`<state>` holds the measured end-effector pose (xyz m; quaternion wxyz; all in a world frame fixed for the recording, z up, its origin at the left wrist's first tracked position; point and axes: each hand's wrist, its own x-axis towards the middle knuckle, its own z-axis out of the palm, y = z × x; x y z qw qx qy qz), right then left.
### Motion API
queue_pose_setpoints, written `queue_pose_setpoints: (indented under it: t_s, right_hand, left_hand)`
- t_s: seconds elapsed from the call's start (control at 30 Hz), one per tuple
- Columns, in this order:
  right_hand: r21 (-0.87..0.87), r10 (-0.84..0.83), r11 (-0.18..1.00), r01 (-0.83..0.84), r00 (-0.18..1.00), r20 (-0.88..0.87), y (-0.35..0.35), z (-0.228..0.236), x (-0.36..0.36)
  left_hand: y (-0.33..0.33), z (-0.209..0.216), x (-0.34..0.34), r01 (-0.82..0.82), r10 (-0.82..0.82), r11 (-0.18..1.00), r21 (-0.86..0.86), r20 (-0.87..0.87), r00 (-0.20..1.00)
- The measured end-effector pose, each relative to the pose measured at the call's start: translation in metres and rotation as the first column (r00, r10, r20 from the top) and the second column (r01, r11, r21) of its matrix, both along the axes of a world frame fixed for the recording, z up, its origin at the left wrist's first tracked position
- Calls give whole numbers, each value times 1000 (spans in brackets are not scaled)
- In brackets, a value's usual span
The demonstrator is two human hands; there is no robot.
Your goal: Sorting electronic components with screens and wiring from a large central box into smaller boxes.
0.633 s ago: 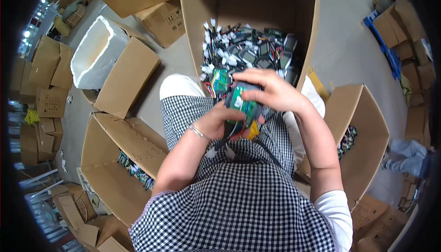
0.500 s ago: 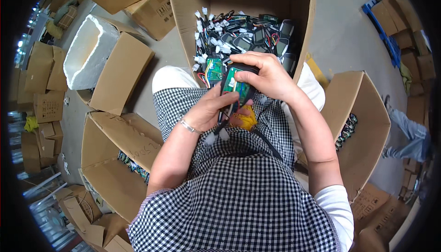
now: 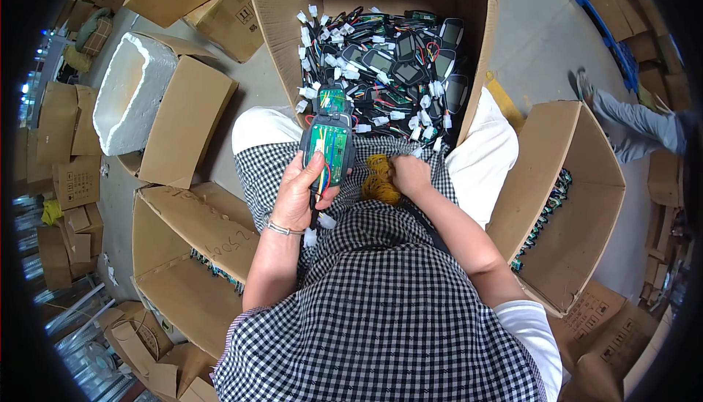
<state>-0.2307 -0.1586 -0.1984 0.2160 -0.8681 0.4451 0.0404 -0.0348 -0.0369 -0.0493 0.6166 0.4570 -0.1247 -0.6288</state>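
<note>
My left hand (image 3: 296, 195) grips a black display unit with its green circuit board (image 3: 331, 149) facing up, thumb laid over the board. Its cable and white plugs (image 3: 326, 220) hang below the palm. Over my lap, the curled fingers of my right hand (image 3: 411, 176) pinch the right side of a bundle of thin yellow strands (image 3: 379, 184). Whether a single strand is between the fingertips is hidden. Beyond both hands, a large cardboard box (image 3: 480, 65) holds a heap of similar display units (image 3: 406, 72) with wires and white connectors.
An open carton (image 3: 176, 255) at left and another (image 3: 542, 182) at right hold rows of circuit-board units. A white foam box (image 3: 132, 94) sits in a carton at far left. A person's leg (image 3: 633, 116) shows at the far right.
My right hand has left the display unit and moved down to the yellow strands. My left hand has shifted left with the unit. The person at right has stepped farther away.
</note>
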Motion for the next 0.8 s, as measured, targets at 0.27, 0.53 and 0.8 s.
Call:
queue_pose_setpoints:
  t_s: [0.27, 0.53, 0.8]
  right_hand:
    - [62, -77, 996, 66, 978, 195, -13, 16, -12]
    - [538, -408, 843, -24, 623, 667, -6, 77, 0]
    - [362, -165, 903, -231, 593, 789, -5, 128, 10]
  left_hand:
    - [3, -5, -1, -49, 47, 997, 60, 33, 998]
    - [-5, 11, -17, -12, -11, 992, 124, 188, 982]
    - [0, 5, -27, 165, -161, 986, -29, 108, 981]
